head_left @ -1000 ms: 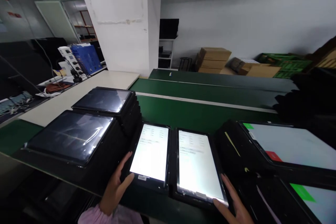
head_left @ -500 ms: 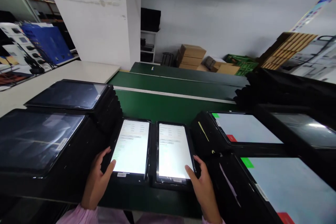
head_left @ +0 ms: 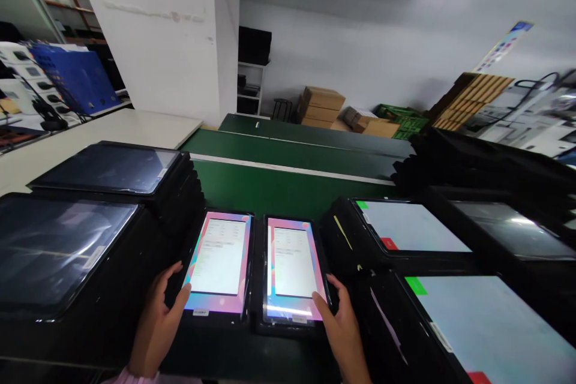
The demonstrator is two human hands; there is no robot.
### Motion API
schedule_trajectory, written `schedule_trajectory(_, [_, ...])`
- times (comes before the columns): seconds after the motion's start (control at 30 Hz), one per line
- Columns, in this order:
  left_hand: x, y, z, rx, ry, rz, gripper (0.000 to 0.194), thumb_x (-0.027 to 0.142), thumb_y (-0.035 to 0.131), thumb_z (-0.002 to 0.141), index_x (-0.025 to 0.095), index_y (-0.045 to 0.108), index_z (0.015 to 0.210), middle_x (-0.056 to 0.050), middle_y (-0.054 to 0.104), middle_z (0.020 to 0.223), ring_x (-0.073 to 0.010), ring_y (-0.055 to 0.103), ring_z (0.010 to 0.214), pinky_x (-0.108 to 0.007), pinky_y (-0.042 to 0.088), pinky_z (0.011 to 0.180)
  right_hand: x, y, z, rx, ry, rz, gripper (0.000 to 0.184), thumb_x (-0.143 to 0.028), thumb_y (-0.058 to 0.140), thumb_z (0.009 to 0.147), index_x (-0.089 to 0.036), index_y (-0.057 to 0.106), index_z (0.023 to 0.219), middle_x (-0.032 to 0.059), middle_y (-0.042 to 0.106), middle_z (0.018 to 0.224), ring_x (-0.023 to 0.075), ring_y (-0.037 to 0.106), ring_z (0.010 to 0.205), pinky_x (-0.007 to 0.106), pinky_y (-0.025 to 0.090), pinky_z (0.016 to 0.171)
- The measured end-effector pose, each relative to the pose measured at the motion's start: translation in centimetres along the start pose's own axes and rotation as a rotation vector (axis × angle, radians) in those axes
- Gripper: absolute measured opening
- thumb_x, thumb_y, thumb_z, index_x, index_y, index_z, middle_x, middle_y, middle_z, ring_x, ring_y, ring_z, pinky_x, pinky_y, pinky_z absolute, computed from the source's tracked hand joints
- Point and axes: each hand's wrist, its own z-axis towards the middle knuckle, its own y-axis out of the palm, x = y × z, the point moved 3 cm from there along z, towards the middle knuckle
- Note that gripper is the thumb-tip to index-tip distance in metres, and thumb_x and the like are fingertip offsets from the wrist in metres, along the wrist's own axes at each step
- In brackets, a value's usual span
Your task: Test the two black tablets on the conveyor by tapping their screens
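Note:
Two lit tablets in black surrounds lie side by side on the green bench. The left tablet point(head_left: 218, 261) and the right tablet point(head_left: 294, 270) each show a shrunken white page over a pink and blue background. My left hand point(head_left: 159, 312) is at the lower left edge of the left tablet, thumb on the screen's border and index finger apart from it. At the right tablet's lower right edge, my right hand point(head_left: 339, 318) has its thumb over the screen and its index finger beside the rim. The other fingers of both hands are mostly hidden.
Stacks with dark-screened tablets point(head_left: 112, 168) rise on my left. On my right are black stacks topped by tablets point(head_left: 414, 228) showing pale screens with green and red corners. Black folded material point(head_left: 490, 162) lies behind them. A pale strip point(head_left: 288, 168) crosses the green bench.
Both tablet screens went from a full white page to a shrunken page over a coloured background. My hands stay beside the same tablets. The whole view has shifted slightly.

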Motion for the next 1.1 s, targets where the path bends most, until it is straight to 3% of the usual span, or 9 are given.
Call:
schedule_trajectory(0.37, [0.3, -0.2, 0.4, 0.038, -0.042, -0.013, 0.058, 0.065, 0.045, 0.083, 0.027, 0.056, 0.126, -0.008, 0.057, 0.139, -0.0324, 0.05, 0.131, -0.051, 0.049, 0.099, -0.2, 0.5, 0.3, 0.031, -0.019, -0.013, 0.077, -0.071, 0.05, 0.077, -0.016, 0.048, 0.131, 0.0154, 0.046, 0.143, 0.0315, 0.038, 0.137, 0.049, 0.028, 0.116])
schedule_trajectory(0.63, [-0.6, -0.3, 0.0, 0.027, 0.035, 0.008, 0.053, 0.059, 0.042, 0.09, 0.024, 0.054, 0.129, -0.011, 0.056, 0.138, -0.031, 0.05, 0.131, -0.055, 0.04, 0.111, 1.0, 0.3, 0.7, 0.057, -0.033, 0.011, 0.075, -0.073, 0.051, 0.077, -0.016, 0.052, 0.127, 0.0166, 0.051, 0.14, 0.0342, 0.042, 0.135, 0.053, 0.03, 0.115])
schedule_trajectory(0.73, [0.3, -1.3, -1.2, 0.045, 0.131, 0.085, 0.054, 0.052, 0.046, 0.092, 0.024, 0.045, 0.138, -0.011, 0.057, 0.138, -0.0296, 0.051, 0.131, -0.056, 0.04, 0.113, 1.0, 0.0, 0.5, 0.076, -0.159, -0.056, 0.07, -0.07, 0.052, 0.081, -0.016, 0.054, 0.125, 0.0171, 0.049, 0.143, 0.0356, 0.043, 0.135, 0.055, 0.033, 0.114])
schedule_trajectory(0.83, [1.9, -1.0, -2.7, 0.021, 0.282, 0.191, 0.056, 0.043, 0.046, 0.095, 0.027, 0.035, 0.147, -0.011, 0.052, 0.146, -0.0282, 0.047, 0.136, -0.057, 0.037, 0.115, -0.4, 1.1, -0.7, 0.075, -0.392, -0.189, 0.058, -0.06, 0.05, 0.089, -0.022, 0.054, 0.132, 0.0122, 0.052, 0.142, 0.0347, 0.049, 0.131, 0.057, 0.042, 0.108])
schedule_trajectory(0.97, [3.9, 1.9, -4.2, -0.002, 0.509, 0.371, 0.062, 0.032, 0.045, 0.096, 0.024, 0.024, 0.154, -0.013, 0.044, 0.152, -0.0306, 0.04, 0.142, -0.061, 0.037, 0.115, -2.9, 4.4, -2.3, -0.187, -0.708, -0.401, 0.045, -0.045, 0.048, 0.095, -0.03, 0.055, 0.137, 0.0045, 0.053, 0.143, 0.033, 0.048, 0.133, 0.057, 0.045, 0.108])
schedule_trajectory(1.03, [4.6, 3.3, -4.9, -0.048, 0.627, 0.407, 0.062, 0.031, 0.048, 0.095, 0.028, 0.028, 0.153, -0.01, 0.046, 0.151, -0.0312, 0.042, 0.14, -0.056, 0.047, 0.109, -3.4, 4.8, -2.2, -0.232, -0.751, -0.459, 0.042, -0.043, 0.045, 0.096, -0.028, 0.06, 0.133, 0.0049, 0.056, 0.141, 0.0332, 0.049, 0.133, 0.059, 0.044, 0.109])
schedule_trajectory(1.1, [5.0, 3.9, -5.6, -0.134, 0.723, 0.384, 0.058, 0.032, 0.051, 0.094, 0.035, 0.035, 0.15, -0.004, 0.05, 0.149, -0.0303, 0.045, 0.138, -0.049, 0.056, 0.1, -3.1, 4.0, -1.4, -0.135, -0.683, -0.475, 0.043, -0.044, 0.041, 0.097, -0.021, 0.064, 0.125, 0.0093, 0.061, 0.134, 0.0336, 0.052, 0.129, 0.062, 0.041, 0.11])
